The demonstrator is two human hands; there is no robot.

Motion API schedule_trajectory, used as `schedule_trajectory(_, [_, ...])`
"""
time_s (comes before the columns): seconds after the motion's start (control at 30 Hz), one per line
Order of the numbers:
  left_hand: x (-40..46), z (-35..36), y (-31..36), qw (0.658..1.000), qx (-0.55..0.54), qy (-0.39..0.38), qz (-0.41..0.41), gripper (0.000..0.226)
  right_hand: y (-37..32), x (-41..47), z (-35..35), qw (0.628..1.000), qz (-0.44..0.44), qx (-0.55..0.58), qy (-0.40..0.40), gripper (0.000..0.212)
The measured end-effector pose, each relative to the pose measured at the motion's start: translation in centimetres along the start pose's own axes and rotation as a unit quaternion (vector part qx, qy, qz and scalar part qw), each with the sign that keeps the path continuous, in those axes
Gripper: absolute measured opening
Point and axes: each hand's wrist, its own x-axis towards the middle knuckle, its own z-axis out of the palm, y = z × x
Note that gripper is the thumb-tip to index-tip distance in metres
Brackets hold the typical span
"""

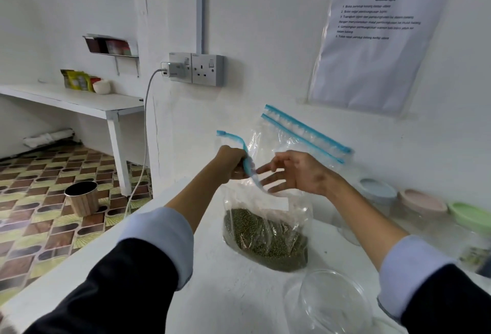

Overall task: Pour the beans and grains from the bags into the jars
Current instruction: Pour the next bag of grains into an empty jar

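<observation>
A clear zip bag of green mung beans stands on the white counter. My left hand grips the bag's blue zip strip near its top. My right hand hovers just right of the strip with its fingers spread, touching the plastic. A second clear zip bag with a blue seal leans on the wall behind; I cannot see what is in it. An open clear jar stands at the near edge, in front of the bean bag.
Jars with blue, pink and green lids line the wall at right. A wall socket with a charger cable hangs at left. A bin stands on the tiled floor.
</observation>
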Motion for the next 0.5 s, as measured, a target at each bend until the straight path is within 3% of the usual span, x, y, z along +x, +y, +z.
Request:
schedule_trajectory(0.13, [0.0,-0.8,-0.6,0.999,0.010,-0.044,0.002,0.013,-0.6,1.7,1.9,0.991,0.036,-0.098,0.084,0.051])
schedule_trajectory(0.27, [-0.4,-1.2,-1.2,0.991,0.000,-0.129,0.040,0.014,-1.2,3.1,3.6,0.974,0.052,-0.201,0.091,0.066])
schedule_trajectory(0.4, [-0.9,-1.8,-1.5,0.987,0.022,-0.157,0.036,0.021,-1.2,3.5,4.4,0.968,0.050,-0.238,0.060,0.053])
schedule_trajectory(0.5, [-1.1,-1.9,-1.8,0.992,0.034,-0.115,0.041,0.016,-1.2,3.5,4.6,0.972,0.041,-0.223,0.053,0.037])
